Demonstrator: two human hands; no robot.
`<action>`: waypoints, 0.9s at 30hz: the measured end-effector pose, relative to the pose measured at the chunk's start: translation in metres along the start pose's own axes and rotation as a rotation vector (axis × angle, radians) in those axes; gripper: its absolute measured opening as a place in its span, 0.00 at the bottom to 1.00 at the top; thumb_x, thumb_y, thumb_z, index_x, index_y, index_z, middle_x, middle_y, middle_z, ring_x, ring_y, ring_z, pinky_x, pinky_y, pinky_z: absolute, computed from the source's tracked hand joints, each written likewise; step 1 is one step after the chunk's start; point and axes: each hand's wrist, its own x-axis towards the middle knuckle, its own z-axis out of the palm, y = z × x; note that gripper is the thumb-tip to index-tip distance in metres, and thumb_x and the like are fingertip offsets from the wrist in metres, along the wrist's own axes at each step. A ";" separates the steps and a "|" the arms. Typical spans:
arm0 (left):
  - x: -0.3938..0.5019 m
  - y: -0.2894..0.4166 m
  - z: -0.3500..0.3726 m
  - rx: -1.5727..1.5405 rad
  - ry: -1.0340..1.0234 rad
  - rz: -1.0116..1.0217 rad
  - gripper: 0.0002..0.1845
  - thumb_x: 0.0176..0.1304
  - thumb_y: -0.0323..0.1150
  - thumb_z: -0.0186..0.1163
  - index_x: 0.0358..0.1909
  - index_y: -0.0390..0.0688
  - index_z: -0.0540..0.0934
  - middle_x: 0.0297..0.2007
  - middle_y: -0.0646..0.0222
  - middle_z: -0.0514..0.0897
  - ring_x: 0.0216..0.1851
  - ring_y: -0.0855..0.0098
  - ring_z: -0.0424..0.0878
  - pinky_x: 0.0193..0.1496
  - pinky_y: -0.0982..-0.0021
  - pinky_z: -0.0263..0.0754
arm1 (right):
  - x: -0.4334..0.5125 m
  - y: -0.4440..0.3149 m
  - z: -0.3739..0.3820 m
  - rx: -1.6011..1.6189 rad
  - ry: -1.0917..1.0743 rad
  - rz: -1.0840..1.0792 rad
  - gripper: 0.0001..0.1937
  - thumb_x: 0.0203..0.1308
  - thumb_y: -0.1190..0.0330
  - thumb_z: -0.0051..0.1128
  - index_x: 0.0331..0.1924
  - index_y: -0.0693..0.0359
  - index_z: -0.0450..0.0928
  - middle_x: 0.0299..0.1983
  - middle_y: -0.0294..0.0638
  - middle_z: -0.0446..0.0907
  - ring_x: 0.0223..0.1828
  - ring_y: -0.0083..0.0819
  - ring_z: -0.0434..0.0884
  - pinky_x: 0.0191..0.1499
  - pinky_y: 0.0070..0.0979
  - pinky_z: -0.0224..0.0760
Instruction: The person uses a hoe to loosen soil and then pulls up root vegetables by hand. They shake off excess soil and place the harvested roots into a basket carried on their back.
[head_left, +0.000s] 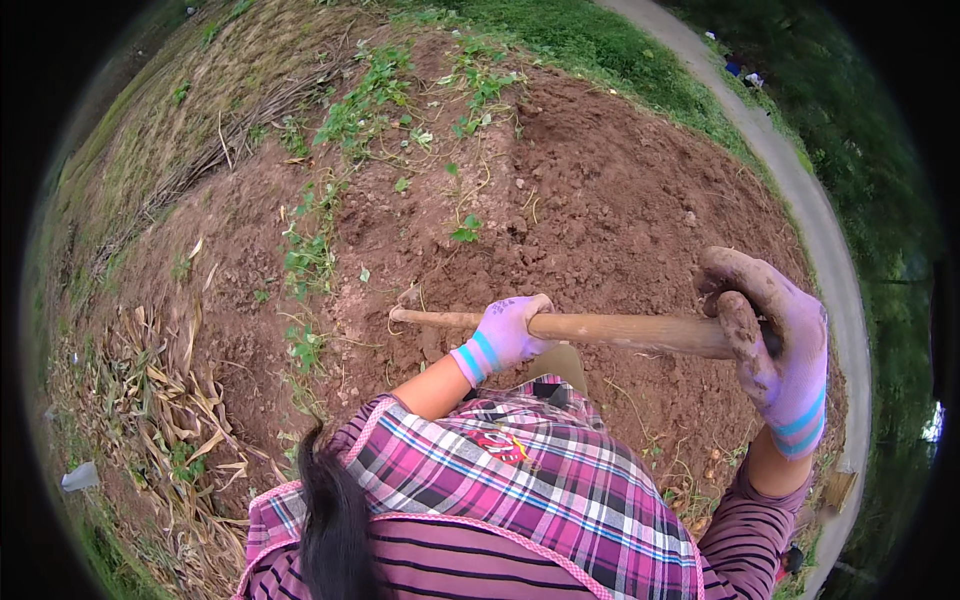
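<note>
A long wooden tool handle (630, 332) lies across in front of my body. My left hand (512, 328), in a lilac glove with blue cuff stripes, is wrapped around its middle. My right hand (787, 337), in a matching glove caked with mud at the fingers, curls around the handle's thick right end. The thumb and palm hide that end. At the far left, the handle's thin end meets a small tool head (399, 312) at the soil. The head is too small and soil-coloured for its shape to be told.
Loose, turned brown soil (615, 202) spreads ahead and right. Green leafy vines (367, 97) trail over firmer ground ahead and left. Dry corn stalks and leaves (180, 405) lie at left. A paved path (825, 217) curves along the right, beyond grass (555, 37).
</note>
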 end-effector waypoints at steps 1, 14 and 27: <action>0.035 0.002 0.010 0.011 0.018 -0.008 0.21 0.46 0.42 0.75 0.37 0.46 0.77 0.30 0.61 0.82 0.36 0.54 0.81 0.39 0.58 0.74 | 0.017 0.028 -0.016 -0.015 0.024 -0.070 0.14 0.64 0.70 0.58 0.50 0.67 0.81 0.40 0.50 0.84 0.37 0.41 0.87 0.42 0.30 0.79; 0.148 -0.019 0.043 0.207 0.350 -0.377 0.21 0.45 0.37 0.75 0.37 0.44 0.74 0.33 0.56 0.82 0.40 0.49 0.81 0.42 0.55 0.74 | 0.151 0.162 -0.053 -0.062 -0.166 -0.319 0.14 0.65 0.66 0.57 0.52 0.62 0.78 0.45 0.52 0.82 0.42 0.51 0.84 0.44 0.37 0.79; 0.144 -0.097 0.038 0.264 0.201 -0.751 0.17 0.49 0.39 0.71 0.39 0.44 0.79 0.40 0.55 0.85 0.46 0.48 0.81 0.47 0.54 0.76 | 0.182 0.182 -0.059 -0.105 -0.241 -0.301 0.17 0.61 0.66 0.59 0.55 0.57 0.77 0.45 0.49 0.82 0.44 0.50 0.83 0.45 0.40 0.78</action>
